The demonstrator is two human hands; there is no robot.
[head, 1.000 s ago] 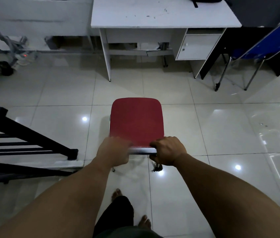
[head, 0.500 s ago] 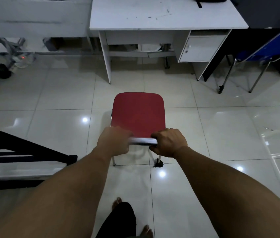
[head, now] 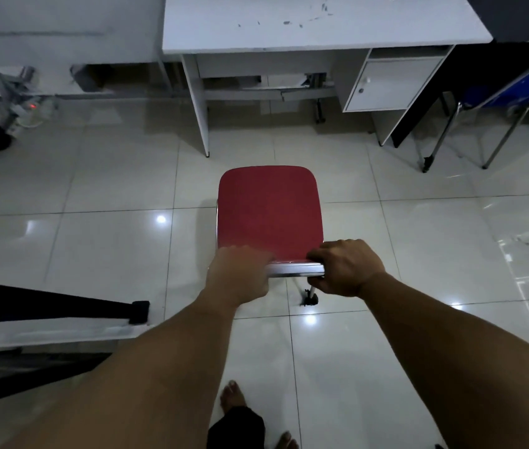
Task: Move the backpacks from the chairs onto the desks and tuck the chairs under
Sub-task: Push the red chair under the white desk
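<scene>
Red-seated chair (head: 269, 212) stands on the tiled floor (head: 94, 189), short of the white table (head: 315, 24) and facing its knee opening, so it is not yet tucked under. From the head view, both hands hold the chrome top rail of the backrest (head: 295, 269): the left hand (head: 239, 277) wraps the left end, the right hand (head: 346, 268) the right end, fingers (head: 316, 256) curled over the rail. Gripping both ends likely keeps the chair square to the gap between the table's side panel (head: 198, 108) and its cupboard (head: 386, 84). No backpack lies on the seat. A blue chair (head: 522, 89) stands to the right, beside the table.
</scene>
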